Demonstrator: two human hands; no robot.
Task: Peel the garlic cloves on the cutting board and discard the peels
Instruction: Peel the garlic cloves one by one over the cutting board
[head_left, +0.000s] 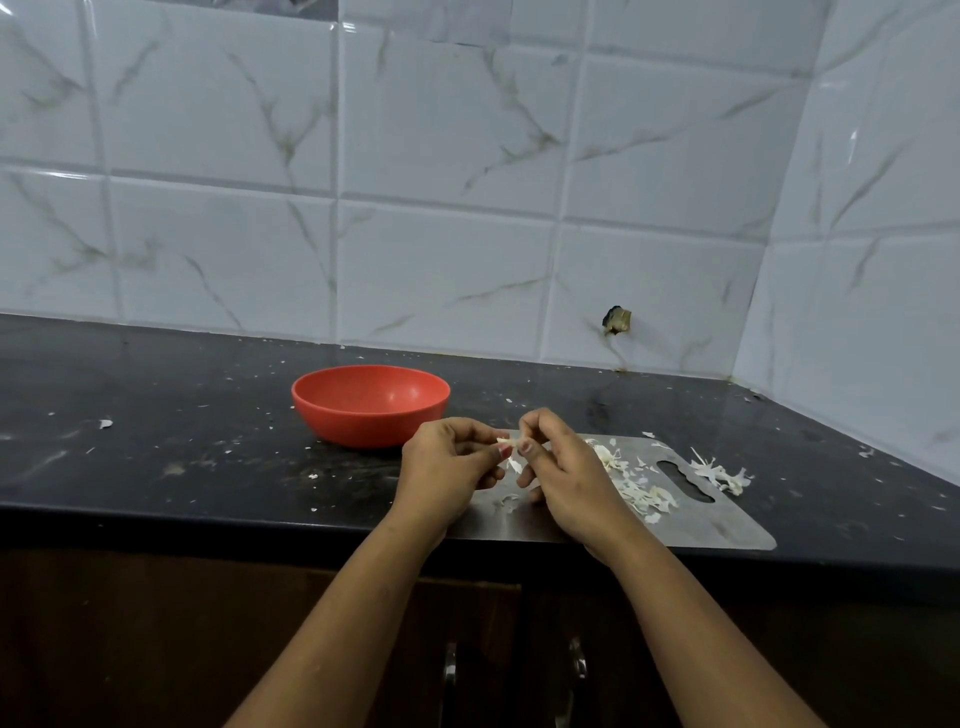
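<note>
A small pale garlic clove (506, 442) is pinched between my left hand (447, 470) and my right hand (563, 475), just above the left end of the steel cutting board (727, 525). A thin flake of peel (514, 464) hangs below the clove. Both hands have curled fingers around it. Loose white peels (641, 491) lie in a heap on the board to the right of my right hand. More peels (722, 474) lie on the counter past the board's handle slot.
An orange bowl (370, 404) stands on the black counter (156, 415) to the left of the board, and looks empty. Small peel scraps dot the counter. Tiled walls close the back and right side. Dark cabinet doors with metal handles (576, 662) are below the counter edge.
</note>
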